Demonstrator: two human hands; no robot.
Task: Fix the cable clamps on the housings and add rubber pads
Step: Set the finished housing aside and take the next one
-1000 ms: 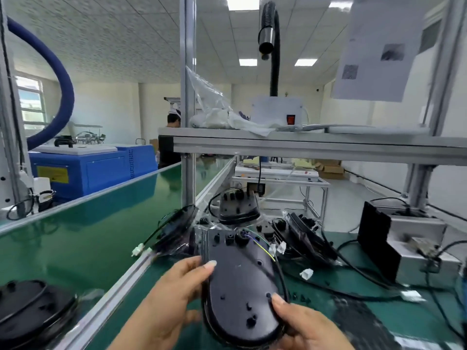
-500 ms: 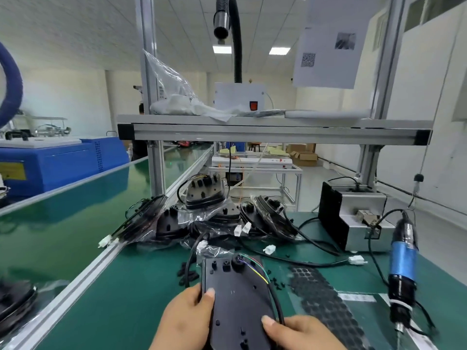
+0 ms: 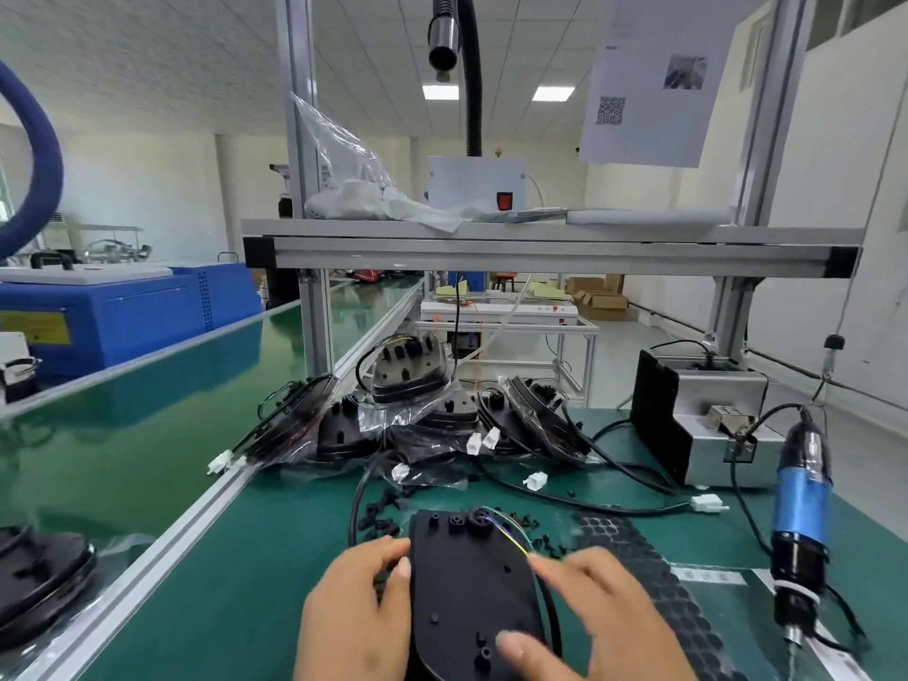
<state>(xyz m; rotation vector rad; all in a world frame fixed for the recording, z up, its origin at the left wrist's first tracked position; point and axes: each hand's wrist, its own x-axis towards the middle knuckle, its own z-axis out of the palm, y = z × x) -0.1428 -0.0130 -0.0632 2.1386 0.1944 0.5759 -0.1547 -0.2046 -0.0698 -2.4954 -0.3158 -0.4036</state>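
Left hand (image 3: 358, 611) has its fingers (image 3: 400, 565) curled onto the left edge of the housing (image 3: 467, 582), gripping it. The right hand (image 3: 604, 626) is spread loose, with blurry straightish fingers (image 3: 565, 565) over the right edge and just the thumb resting on top, holding nothing. Housing lies flat at the middle of the bench (image 3: 275, 582) front edge, with the pad sheet (image 3: 638, 567) just right of it, loose clamps (image 3: 376, 518) by its far left corner, a bagged pile (image 3: 408, 420) toward the back edge, and a screwdriver (image 3: 801, 508) hanging at the right edge.
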